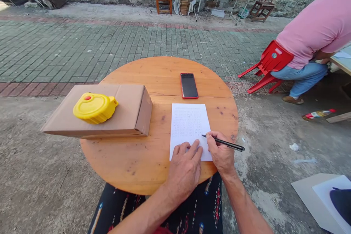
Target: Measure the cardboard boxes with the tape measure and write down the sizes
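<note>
A white sheet of paper [188, 117] with several rows of small handwriting lies on the round wooden table [123, 164]. My left hand [186, 166] rests on the lower part of the sheet, fingers stretched out and a little apart, holding nothing. Between the thumb and fingers of my right hand [222, 155] is a black pen [229, 144]. Its tip points left, close to the last row of writing; whether it touches the paper I cannot tell. Beyond the sheet lies a phone [189, 85] with a red case and a dark screen.
On the table's left, a cardboard box [126, 109] overhangs the edge, with a yellow plastic container [94, 108] on top. To the right, a person in a pink shirt [315, 25] bends forward on a red chair [274, 58]. A bottle [318, 114] lies on the ground.
</note>
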The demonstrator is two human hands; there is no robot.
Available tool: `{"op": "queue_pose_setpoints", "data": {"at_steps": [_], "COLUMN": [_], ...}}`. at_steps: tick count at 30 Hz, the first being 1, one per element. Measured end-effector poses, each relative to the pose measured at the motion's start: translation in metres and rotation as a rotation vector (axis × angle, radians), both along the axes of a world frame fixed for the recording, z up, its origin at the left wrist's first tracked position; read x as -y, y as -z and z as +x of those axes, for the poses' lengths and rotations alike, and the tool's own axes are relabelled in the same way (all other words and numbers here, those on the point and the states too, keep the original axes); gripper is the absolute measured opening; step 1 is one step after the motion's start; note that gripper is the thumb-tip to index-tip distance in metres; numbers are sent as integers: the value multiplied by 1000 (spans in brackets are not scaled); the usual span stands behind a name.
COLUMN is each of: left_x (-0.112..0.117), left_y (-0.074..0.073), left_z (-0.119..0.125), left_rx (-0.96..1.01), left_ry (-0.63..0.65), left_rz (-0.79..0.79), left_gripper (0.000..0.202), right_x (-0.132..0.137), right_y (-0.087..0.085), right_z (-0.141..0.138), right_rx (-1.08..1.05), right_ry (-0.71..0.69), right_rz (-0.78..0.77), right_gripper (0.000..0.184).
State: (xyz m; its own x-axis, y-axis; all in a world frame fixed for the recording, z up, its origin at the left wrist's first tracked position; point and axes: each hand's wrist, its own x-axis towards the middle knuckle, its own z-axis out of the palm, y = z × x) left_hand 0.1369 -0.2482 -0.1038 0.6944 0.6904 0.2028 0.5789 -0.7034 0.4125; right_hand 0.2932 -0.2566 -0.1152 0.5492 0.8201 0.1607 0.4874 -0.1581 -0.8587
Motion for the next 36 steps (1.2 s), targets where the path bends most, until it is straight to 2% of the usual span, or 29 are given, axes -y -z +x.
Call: {"op": "queue_pose_setpoints", "data": {"at_steps": [8, 13, 20, 27, 32, 36], "left_x": [0, 0, 0, 0, 0, 1], "left_y": [0, -1, 0, 0, 0, 3], "left_z": [0, 0, 0, 0, -1, 0], "left_rx": [4, -7, -1, -2, -4, -19], "left_ry": [-2, -7, -8, -5, 2, 3], "left_rz": [-13, -13, -3, -16, -8, 39], "left_gripper": [37, 38, 36, 37, 36, 36], "right_x": [1, 0, 2, 1, 4, 4], "right_y": [-2, -2, 1, -3, -2, -2], "right_z": [1, 0, 2, 0, 1, 8], "right_rx": [91, 157, 62, 107, -159, -248], "right_ry": [-19, -48, -27, -38, 103, 71], "right_rz": [-14, 34, 3, 24, 99, 90], "right_gripper": [23, 21, 22, 20, 20, 21]}}
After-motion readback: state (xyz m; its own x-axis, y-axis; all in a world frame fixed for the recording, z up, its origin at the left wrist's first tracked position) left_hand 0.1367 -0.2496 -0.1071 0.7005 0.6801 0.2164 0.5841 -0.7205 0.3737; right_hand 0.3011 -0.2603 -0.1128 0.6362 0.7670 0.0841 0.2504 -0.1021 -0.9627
